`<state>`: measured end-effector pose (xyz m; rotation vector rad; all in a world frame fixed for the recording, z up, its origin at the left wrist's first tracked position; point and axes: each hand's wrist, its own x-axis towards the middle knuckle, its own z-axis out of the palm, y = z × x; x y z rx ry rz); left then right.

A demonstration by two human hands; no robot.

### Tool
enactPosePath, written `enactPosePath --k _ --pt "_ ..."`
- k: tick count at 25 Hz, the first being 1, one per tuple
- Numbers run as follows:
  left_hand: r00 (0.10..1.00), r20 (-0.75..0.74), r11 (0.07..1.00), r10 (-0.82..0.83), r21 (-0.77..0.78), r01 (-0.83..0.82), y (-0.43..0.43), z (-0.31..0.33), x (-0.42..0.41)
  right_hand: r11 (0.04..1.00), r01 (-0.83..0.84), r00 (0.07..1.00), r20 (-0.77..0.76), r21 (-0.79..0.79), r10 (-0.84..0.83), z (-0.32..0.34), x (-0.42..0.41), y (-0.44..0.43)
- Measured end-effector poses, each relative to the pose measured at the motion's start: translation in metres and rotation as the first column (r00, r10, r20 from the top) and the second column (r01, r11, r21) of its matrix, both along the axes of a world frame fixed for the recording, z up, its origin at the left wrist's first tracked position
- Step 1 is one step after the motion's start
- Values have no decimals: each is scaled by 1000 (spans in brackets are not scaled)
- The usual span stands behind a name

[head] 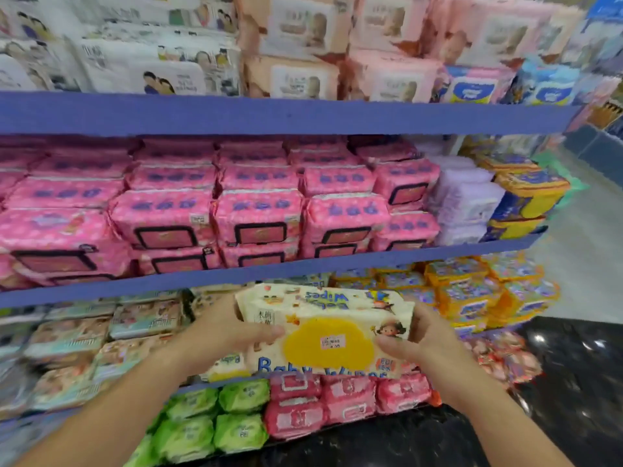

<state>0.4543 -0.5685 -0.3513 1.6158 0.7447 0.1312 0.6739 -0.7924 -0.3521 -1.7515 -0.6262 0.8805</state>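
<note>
Hands: left hand [231, 332] and right hand [424, 345] each gripped one short end of the baby wipes pack [323, 308], thumbs lying on its top face.
Head view, position: the pack was held level below the blue shelf edge [202, 281], in front of the stocked row and above the green packs [215, 423].
Handling: judged soft, pliable and moderately heavy, with a slick film wrapper.
Hold: both ends suited it best, clear of the yellow lid [328, 352].

cream baby wipes pack [325, 328], flat, yellow-lidded
</note>
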Motion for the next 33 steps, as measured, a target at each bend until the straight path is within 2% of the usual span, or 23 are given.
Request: enactPosePath --k 1,3,5,9,12,15,17,19,21,23,25,26,28,30,33 --pt "997 -50 998 58 -9 -58 3 -14 2 997 -58 998 -1 -55 58 -19 13 11" --pt "985 -126 991 122 67 -114 2 -33 8 980 -149 989 5 -134 151 -45 33 27" --pt "972 -198 980 123 181 -87 0 -56 18 951 -233 966 60 -201 250 -70 54 42" --pt "934 -314 966 173 241 -98 -1 -152 33 826 -384 844 206 -413 495 -143 78 75" --pt "898 -337 937 281 298 -181 2 -231 48 775 -443 759 272 -451 592 -218 88 106" --pt "879 -308 889 365 395 -231 16 -288 66 798 -372 706 415 -474 574 -278 102 133" --pt "886 -286 860 365 467 -204 31 -325 82 824 -311 615 560 -474 555 -315 113 144" --pt "891 -288 859 352 477 -185 39 -348 93 824 -246 478 676 -510 561 -342 123 147" --pt "888 -288 846 357 504 -177 37 -361 95 819 -195 379 729 -539 570 -359 125 145" --pt "884 -319 832 343 541 -128 32 -355 96 820 -174 349 744 -545 569 -362 119 137" --pt "857 -416 801 304 598 6 36 -343 99 814 -188 306 755 -550 580 -351 118 138" --pt "830 -480 795 284 601 76 37 -333 97 794 -202 312 731 -573 607 -344 117 138" --pt "804 -549 823 229 551 141 33 -313 94 775 -237 383 676 -587 629 -327 115 138" --pt "830 -518 886 205 458 67 24 -282 85 760 -292 453 616 -581 645 -306 112 133" --pt "853 -449 949 267 276 -151 -7 -225 54 721 -402 517 510 -565 688 -261 104 121"
